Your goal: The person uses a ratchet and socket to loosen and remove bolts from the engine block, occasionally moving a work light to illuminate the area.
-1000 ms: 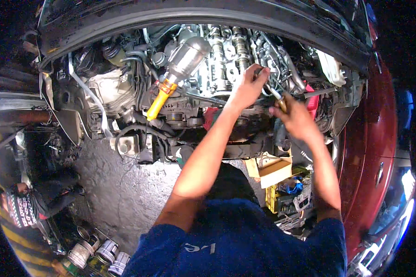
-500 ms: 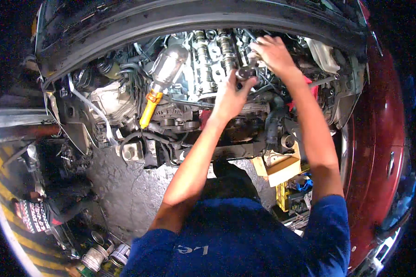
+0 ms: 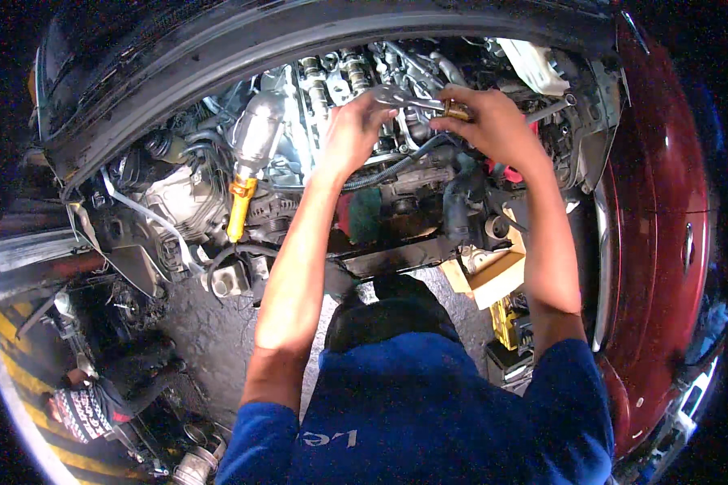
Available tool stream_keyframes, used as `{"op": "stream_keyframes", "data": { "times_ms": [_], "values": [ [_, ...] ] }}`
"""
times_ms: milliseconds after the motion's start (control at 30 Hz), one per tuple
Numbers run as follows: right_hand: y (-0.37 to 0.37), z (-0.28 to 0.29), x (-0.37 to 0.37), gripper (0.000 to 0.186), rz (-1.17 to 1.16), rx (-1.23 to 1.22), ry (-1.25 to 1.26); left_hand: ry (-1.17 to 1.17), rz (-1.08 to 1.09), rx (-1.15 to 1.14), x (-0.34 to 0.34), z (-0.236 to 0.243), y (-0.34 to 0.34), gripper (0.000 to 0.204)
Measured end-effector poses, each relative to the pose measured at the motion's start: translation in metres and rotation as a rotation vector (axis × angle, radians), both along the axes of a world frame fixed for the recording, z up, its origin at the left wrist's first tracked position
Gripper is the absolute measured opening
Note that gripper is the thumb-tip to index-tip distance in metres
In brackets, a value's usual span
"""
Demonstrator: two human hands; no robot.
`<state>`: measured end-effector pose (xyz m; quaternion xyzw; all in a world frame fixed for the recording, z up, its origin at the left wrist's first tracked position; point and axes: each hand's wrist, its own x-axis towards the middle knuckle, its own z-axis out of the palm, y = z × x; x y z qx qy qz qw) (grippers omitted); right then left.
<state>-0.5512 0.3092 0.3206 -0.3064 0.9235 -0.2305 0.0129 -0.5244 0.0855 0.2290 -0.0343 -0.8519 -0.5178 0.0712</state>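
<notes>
Both my hands are raised over an open engine, where two camshafts (image 3: 319, 93) lie exposed and brightly lit. My right hand (image 3: 497, 121) is closed round the amber handle of what looks like a screwdriver (image 3: 459, 111). Its metal shaft points left toward my left hand (image 3: 349, 136), whose fingers are curled at the far end of the metal. Whether that hand grips the shaft itself or another small part is hidden by the fingers. A work lamp (image 3: 257, 137) with a yellow handle stands left of the camshafts.
The raised hood (image 3: 315, 44) arches over the far side. A ring spanner (image 3: 554, 107) lies at the right of the bay, near a red cloth (image 3: 503, 171). Below are a cardboard box (image 3: 497, 279) and a yellow case (image 3: 505, 327). Another person (image 3: 97, 404) is low at left; a red car (image 3: 655, 242) stands right.
My right hand has come down from the engine and now holds the amber-handled tool. My left hand has moved away from a dark round part. The view has shifted slightly.
</notes>
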Motion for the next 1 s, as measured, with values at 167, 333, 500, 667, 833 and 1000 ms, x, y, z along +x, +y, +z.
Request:
{"op": "stream_keyframes", "data": {
  "times_ms": [167, 333, 500, 667, 833, 1000],
  "values": [
    [0.016, -0.048, -0.006, 0.037, -0.096, -0.071, 0.001, 0.009, -0.075, 0.016, -0.019, -0.011, 0.014, 0.027],
    [0.01, -0.048, 0.007, 0.039, -0.096, -0.188, -0.165, 0.02, -0.078, -0.058, -0.021, -0.004, 0.011, 0.027],
    [0.007, -0.043, 0.014, 0.042, -0.007, -0.171, -0.199, -0.005, -0.086, -0.043, -0.022, -0.009, 0.007, 0.029],
    [0.026, -0.038, -0.019, 0.033, -0.038, 0.135, 0.129, 0.078, -0.041, -0.136, -0.026, -0.014, 0.02, 0.034],
    [-0.012, -0.022, 0.013, 0.036, -0.078, 0.199, -0.059, 0.075, 0.018, -0.107, -0.025, -0.026, 0.005, 0.029],
    [-0.006, -0.024, 0.031, 0.038, -0.091, 0.184, -0.048, 0.111, -0.054, 0.055, -0.021, -0.026, 0.015, 0.023]
  ]
}}
